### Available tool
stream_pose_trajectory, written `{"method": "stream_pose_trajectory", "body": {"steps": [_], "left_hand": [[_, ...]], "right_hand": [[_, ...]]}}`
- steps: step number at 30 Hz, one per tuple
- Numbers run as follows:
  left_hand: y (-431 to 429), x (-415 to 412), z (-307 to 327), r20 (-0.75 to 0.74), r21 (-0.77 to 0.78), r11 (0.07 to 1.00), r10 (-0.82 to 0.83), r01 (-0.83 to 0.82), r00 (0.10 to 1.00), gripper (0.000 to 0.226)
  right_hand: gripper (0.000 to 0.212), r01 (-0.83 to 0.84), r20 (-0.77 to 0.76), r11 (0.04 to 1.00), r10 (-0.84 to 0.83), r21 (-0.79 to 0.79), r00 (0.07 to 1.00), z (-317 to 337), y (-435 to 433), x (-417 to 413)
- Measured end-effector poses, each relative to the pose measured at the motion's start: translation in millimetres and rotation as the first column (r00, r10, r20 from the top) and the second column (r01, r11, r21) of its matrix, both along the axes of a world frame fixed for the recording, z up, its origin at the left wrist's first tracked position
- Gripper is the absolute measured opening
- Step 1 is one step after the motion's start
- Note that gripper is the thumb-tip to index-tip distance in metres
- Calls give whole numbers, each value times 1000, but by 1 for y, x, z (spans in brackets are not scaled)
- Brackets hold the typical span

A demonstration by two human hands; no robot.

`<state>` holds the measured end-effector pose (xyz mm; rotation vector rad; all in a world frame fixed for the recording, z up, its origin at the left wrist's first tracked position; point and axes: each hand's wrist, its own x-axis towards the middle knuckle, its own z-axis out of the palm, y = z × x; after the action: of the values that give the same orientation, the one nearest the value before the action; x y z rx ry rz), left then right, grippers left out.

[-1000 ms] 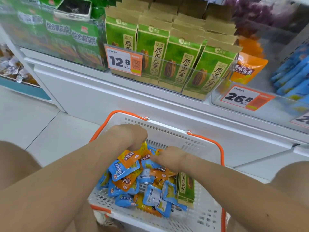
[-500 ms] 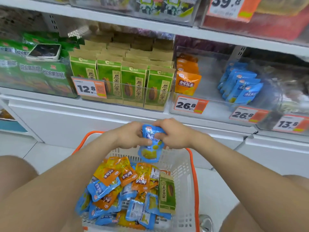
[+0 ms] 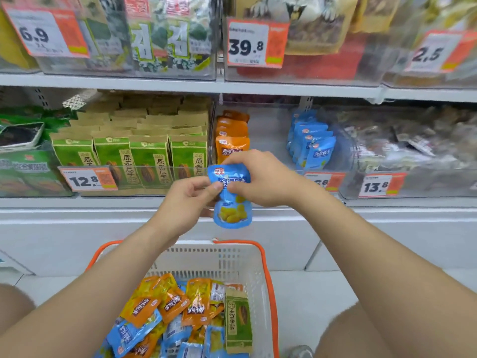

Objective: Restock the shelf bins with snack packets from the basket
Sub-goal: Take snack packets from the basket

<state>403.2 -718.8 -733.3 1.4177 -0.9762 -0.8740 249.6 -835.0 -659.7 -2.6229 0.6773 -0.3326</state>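
Now both hands (image 3: pixel 260 179) pinch blue packet (image 3: pixel 232 202) above basket rim (image 3: pixel 268 280).

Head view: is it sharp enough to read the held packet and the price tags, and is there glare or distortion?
Head view: the blue packet, pinched by the left hand and right hand, is sharp at centre; the 39.8 tag reads clearly; the clear bin at far right is hazy with reflections; the frame's edges look soft and stretched; light is even, no hard shadows.

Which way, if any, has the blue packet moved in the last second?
Yes. The blue packet rose out of the basket, now above its far rim, before the shelf bins.
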Motion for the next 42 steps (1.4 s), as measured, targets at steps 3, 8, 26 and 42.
{"method": "stream_pose_trajectory", "body": {"steps": [3, 8, 26, 42], "left_hand": [[-18, -18, 9, 87, -127, 990, 80, -68, 993, 21], [-45, -43, 13, 655, -277, 958, 249, -80, 713, 26], [-108, -82, 2, 929, -27, 997, 1, 66, 370, 53], [-101, -67, -9, 940, 42, 975, -113, 220, 322, 78]], "right_hand": [[44, 113, 42, 992, -111, -50, 993, 18, -15, -14], [44, 414, 324, 910, -386, -20, 864, 42, -54, -48], [26, 575, -35, 695, -650, -431, 759, -6, -150, -93], [38, 587, 8, 659, -662, -469, 749, -9, -148, -85]]}}
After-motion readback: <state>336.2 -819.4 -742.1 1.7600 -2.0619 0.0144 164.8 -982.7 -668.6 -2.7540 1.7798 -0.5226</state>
